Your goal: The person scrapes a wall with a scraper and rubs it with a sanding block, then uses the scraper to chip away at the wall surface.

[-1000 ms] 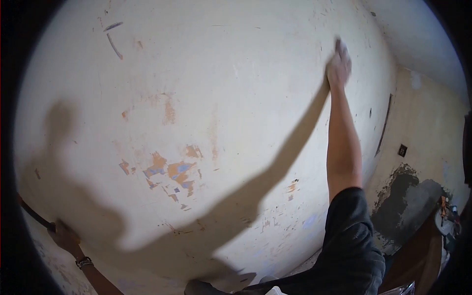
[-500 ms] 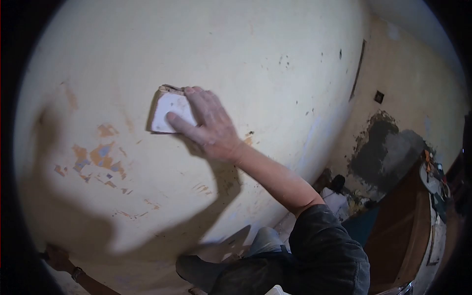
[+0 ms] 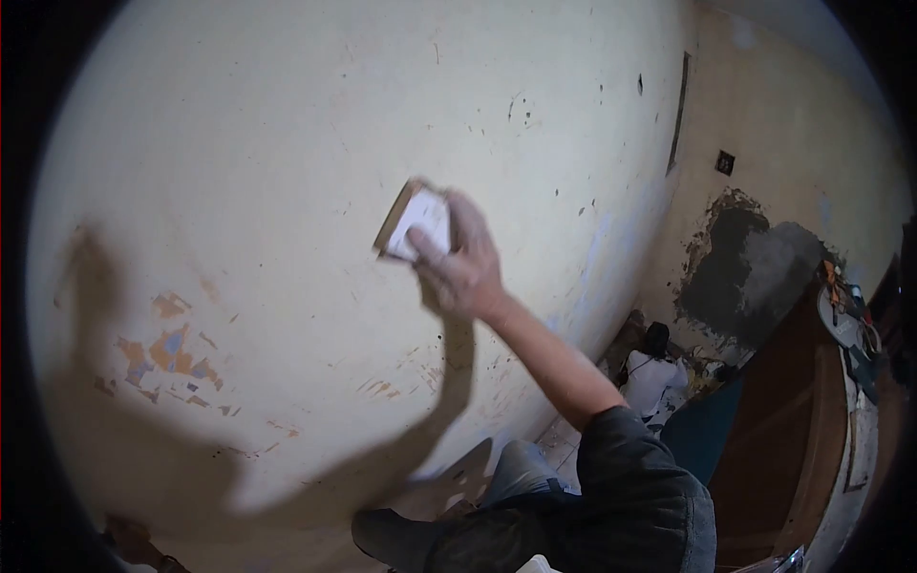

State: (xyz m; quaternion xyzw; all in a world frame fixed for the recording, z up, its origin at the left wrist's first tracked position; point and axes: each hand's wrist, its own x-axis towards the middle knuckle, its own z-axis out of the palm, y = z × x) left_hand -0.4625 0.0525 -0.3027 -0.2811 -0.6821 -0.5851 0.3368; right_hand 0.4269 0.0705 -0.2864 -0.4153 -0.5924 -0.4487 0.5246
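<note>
The wall [image 3: 239, 172] blocks the way behind the right fingers [image 3: 466, 212]. Above and right of them is open room beside it.

Your white-faced block [image 3: 427, 218] tilted at the wall [image 3: 267, 181]
You grip it in your right hand [image 3: 467, 265], pale face toward you, brown edge [image 3: 394, 220] slanting; the wall shows orange and bluish patches [image 3: 172, 351] at lower left.

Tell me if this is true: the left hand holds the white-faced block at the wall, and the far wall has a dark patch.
No, the head view shows the right hand holding the block at the wall; the far wall does have a dark patch.
</note>
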